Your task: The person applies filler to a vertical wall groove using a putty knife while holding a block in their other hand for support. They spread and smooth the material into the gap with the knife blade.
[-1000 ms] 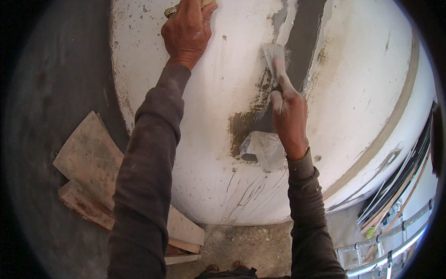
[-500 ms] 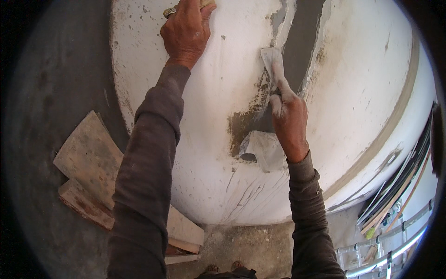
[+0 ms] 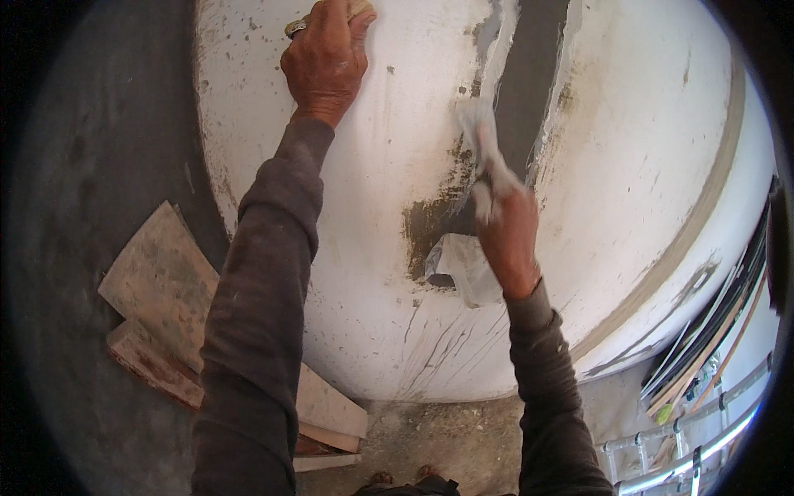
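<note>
Your right hand (image 3: 507, 248) is clamped on a whitened, blurred putty knife (image 3: 477, 124), whose blade points between 11 and 12 o'clock, its long axis running back toward the wrist. The knife is by the left edge of the grey strip (image 3: 536, 74) on the curved white surface (image 3: 389, 165). That strip stretches from your right hand toward 12 to 1 o'clock; your right is the nearer hand.

Your left hand (image 3: 325, 70), between 10 and 11 o'clock from the right, has fingers bent by a tan piece (image 3: 361, 7); whether it grips it, I cannot tell.

You have one knife, one tan piece, one crumpled clear plastic sheet (image 3: 473, 264) at 7 o'clock from your right hand, and at least three boards (image 3: 157, 281) toward 8 o'clock.
</note>
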